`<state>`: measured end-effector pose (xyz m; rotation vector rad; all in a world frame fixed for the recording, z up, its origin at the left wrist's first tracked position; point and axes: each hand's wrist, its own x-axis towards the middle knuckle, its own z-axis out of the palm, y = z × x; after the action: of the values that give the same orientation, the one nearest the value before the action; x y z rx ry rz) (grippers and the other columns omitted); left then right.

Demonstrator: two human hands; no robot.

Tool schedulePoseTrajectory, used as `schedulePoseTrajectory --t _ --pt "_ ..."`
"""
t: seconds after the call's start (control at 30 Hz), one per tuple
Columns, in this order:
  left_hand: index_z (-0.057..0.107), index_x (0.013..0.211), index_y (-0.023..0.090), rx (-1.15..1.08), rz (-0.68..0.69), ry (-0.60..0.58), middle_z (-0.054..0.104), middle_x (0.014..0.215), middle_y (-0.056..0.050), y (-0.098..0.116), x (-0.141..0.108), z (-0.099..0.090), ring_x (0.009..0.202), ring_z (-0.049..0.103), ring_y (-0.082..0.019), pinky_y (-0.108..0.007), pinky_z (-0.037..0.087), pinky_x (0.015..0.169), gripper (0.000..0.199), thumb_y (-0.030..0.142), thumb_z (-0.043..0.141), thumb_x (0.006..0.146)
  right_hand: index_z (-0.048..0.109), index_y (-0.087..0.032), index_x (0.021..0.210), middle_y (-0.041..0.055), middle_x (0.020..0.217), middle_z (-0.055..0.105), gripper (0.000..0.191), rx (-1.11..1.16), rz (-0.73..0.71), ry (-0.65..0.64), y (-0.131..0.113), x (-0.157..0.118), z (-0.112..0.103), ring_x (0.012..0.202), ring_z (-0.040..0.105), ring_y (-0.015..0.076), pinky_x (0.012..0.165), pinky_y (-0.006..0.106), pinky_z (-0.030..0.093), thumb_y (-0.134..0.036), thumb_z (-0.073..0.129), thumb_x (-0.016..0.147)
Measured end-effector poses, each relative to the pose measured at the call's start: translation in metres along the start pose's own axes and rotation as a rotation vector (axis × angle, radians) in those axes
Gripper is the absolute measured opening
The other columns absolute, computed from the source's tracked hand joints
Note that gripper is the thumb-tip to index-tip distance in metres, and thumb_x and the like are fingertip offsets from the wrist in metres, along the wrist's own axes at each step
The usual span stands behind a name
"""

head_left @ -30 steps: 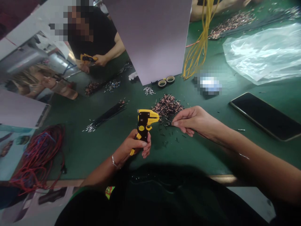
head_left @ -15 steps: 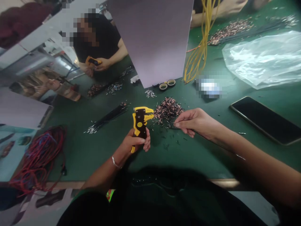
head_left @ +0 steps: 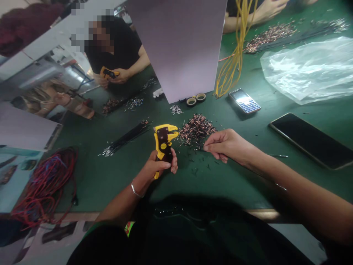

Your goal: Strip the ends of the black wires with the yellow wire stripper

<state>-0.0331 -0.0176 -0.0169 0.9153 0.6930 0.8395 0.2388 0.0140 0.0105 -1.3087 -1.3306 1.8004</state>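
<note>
Dim room, wide-angle stretch at edges, soft detail, glare spots

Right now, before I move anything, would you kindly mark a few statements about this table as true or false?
1. The left hand holds the yellow and black tool. True.
2. The keypad phone lies between the large phone and the yellow wires. True.
3. The right hand grips the large phone. False: its fingers pinch a thin wire.
4. The plastic bag covers the red cables. False: the bag lies at the far right, the cables at the left.
5. Two tape rolls lie near the lower edge of the pale panel. True.
</note>
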Motion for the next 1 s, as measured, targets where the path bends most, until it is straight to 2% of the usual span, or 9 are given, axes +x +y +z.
schedulePoseTrajectory --t 0.17,0.3,0.6,0.8,1.0 --pt "0.062 0.104 0.011 0.098 0.105 0.110 0.066 0.082 -0.006 0.000 0.002 0.001 0.068 0.064 -0.019 -0.037 0.052 0.067 0.038 0.017 0.077 0.070 0.066 -0.016 0.061 -0.0048 0.038 0.053 0.009 -0.139 0.035 -0.099 -0.002 -0.004 0.002 0.028 0.039 0.0047 0.030 0.018 0.032 -0.021 0.069 0.068" --pt "0.062 0.100 0.012 0.182 0.103 0.165 0.065 0.082 -0.005 -0.003 0.002 0.003 0.069 0.064 -0.018 -0.036 0.053 0.067 0.034 0.020 0.080 0.072 0.067 -0.017 0.063 -0.0060 0.039 0.054 0.005 -0.210 0.055 -0.189 -0.001 -0.007 0.007 0.028 0.039 0.0047 0.030 0.018 0.032 -0.020 0.067 0.067" --pt "0.062 0.095 0.012 0.214 0.089 0.127 0.062 0.078 -0.003 -0.009 -0.001 0.006 0.063 0.061 -0.015 -0.034 0.053 0.065 0.027 0.023 0.079 0.076 0.066 -0.017 0.064 -0.0073 0.040 0.054 0.005 -0.255 0.082 -0.285 0.003 -0.008 0.017 0.029 0.042 0.0048 0.030 0.017 0.034 -0.019 0.065 0.069" --pt "0.062 0.102 0.013 0.253 0.061 0.084 0.064 0.084 -0.004 -0.006 -0.005 0.005 0.073 0.064 -0.017 -0.034 0.053 0.073 0.035 0.022 0.081 0.073 0.066 -0.017 0.063 -0.0071 0.039 0.053 0.007 -0.202 0.064 -0.272 0.006 -0.005 0.014 0.027 0.041 0.0041 0.029 0.016 0.033 -0.021 0.066 0.068" --pt "0.061 0.100 0.013 0.316 0.086 0.101 0.063 0.084 -0.004 -0.006 -0.006 0.008 0.072 0.063 -0.016 -0.034 0.053 0.071 0.026 0.025 0.075 0.081 0.067 -0.018 0.061 -0.0061 0.039 0.055 0.006 -0.173 0.052 -0.282 0.008 -0.004 0.015 0.027 0.041 0.0043 0.028 0.016 0.032 -0.018 0.067 0.067"
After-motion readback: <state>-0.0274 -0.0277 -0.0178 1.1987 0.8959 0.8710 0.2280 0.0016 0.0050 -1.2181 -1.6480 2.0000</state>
